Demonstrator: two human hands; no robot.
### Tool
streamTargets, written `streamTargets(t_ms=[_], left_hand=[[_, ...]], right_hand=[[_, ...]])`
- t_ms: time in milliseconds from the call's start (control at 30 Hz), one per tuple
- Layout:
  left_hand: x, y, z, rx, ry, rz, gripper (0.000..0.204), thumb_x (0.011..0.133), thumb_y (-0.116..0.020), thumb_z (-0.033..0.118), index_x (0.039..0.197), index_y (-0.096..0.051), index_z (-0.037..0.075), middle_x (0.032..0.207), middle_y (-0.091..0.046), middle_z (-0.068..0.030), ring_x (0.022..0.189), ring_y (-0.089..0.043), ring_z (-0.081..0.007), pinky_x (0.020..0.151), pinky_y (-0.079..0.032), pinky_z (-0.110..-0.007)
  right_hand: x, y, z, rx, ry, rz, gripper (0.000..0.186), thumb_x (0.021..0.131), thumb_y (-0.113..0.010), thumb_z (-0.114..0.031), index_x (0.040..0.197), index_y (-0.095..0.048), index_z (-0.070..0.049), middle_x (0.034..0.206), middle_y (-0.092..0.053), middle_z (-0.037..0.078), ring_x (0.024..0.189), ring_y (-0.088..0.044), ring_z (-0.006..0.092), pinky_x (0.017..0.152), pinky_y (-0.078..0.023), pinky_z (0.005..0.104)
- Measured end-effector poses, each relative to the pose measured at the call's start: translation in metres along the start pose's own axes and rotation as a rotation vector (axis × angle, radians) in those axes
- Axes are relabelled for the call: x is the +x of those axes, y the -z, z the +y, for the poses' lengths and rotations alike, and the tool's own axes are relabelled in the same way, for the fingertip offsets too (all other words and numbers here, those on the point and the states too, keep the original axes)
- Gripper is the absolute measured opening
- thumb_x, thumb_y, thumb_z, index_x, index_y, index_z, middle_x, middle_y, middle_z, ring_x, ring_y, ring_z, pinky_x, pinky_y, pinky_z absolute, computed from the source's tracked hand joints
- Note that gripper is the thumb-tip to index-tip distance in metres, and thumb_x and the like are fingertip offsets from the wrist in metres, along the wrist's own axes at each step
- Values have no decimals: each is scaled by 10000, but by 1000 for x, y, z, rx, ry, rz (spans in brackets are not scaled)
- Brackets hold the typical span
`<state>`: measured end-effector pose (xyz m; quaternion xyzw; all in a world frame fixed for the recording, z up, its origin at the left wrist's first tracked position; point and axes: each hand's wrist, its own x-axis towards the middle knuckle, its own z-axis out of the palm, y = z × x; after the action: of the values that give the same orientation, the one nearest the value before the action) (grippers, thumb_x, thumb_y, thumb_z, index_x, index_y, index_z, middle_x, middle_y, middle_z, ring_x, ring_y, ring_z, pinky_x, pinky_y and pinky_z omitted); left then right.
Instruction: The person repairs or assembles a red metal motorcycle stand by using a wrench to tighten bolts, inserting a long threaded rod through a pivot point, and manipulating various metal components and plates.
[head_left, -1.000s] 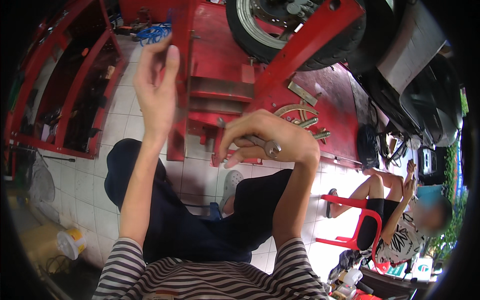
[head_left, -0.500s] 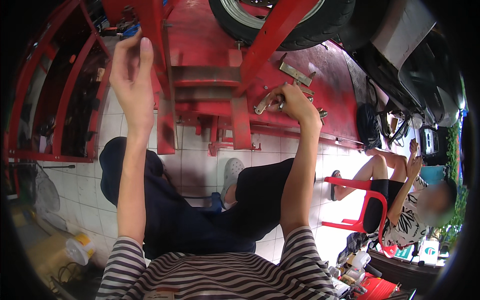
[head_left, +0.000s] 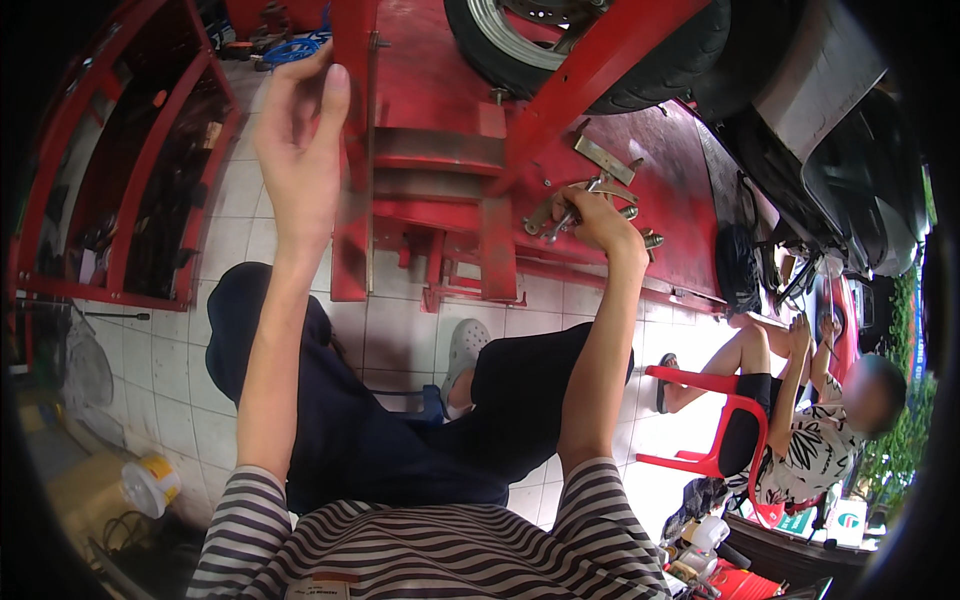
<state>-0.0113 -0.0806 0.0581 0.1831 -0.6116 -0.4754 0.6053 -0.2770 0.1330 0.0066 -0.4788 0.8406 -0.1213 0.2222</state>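
Observation:
My left hand point(head_left: 298, 165) is raised beside the upright red steel post point(head_left: 352, 200). Its thumb points up along the post and its curved fingers stand apart from the thumb, with no object visible between them. Over the edge of the red platform point(head_left: 440, 85), my right hand point(head_left: 600, 222) has its fingers bent down and closed around a slim silver metal piece point(head_left: 562, 226), whose kind I cannot make out. Under and beside those fingers lie a flat metal bracket point(head_left: 604, 160), a flat plate with a rounded end point(head_left: 538, 218) and a cylindrical metal fitting point(head_left: 653, 240).
A wheel with a black tyre point(head_left: 660, 75) stands on the platform behind a slanting red beam point(head_left: 600, 70). To the left is a red shelf frame point(head_left: 190, 150). Another person sits on a red plastic chair point(head_left: 735, 420) at the right. A white bucket point(head_left: 150, 485) stands lower left.
The view has shifted, so the scene sits slightly to the right. My right fingers have shifted over the metal parts, and a silver piece now shows at them. My left hand stays by the post.

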Motion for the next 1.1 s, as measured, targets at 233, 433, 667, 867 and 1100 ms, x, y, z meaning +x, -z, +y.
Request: streamTargets(t_ms=[233,433,667,867,1100], left_hand=[[0,0,9,-17,79,-2,244,991,-605,160,1164,-602,-11,1251,-617,-82,1142,-559,-121,1042,-408,-289],[1,0,16,-61,86,-24,244,1004,-574,155,1151,-585,-40,1265,-618,-136,1141,-582,-167,1037,-416,-308],[1,0,17,-23,86,-44,266,1008,-567,162,1185,-572,-37,1280,-609,-150,1166,-573,-182,1039,-418,-327],[1,4,12,-41,46,-73,256,1016,-564,148,1208,-561,-21,1201,-594,-56,1084,-550,-91,988,-408,-255],[0,4,16,-75,111,-92,227,1014,-559,132,1187,-547,-14,1303,-574,-98,1155,-551,-122,1005,-420,-283]], right_hand=[[-3,4,-5,-81,69,205,266,831,-563,48,1073,-600,-54,1054,-639,124,1005,-602,285,864,-467,381],[-18,49,-72,380,126,-81,199,925,-616,-80,1114,-629,-18,1040,-653,121,944,-651,181,748,-519,305],[-19,48,-180,814,724,145,188,921,-656,-55,1099,-639,6,997,-617,88,810,-652,110,624,-510,226],[30,17,-219,385,606,894,185,861,-705,-73,1044,-679,-70,1180,-511,98,908,-623,208,687,-517,331],[38,4,-235,334,643,997,225,813,-739,-39,1027,-670,-58,1151,-489,94,934,-613,230,738,-502,363]])
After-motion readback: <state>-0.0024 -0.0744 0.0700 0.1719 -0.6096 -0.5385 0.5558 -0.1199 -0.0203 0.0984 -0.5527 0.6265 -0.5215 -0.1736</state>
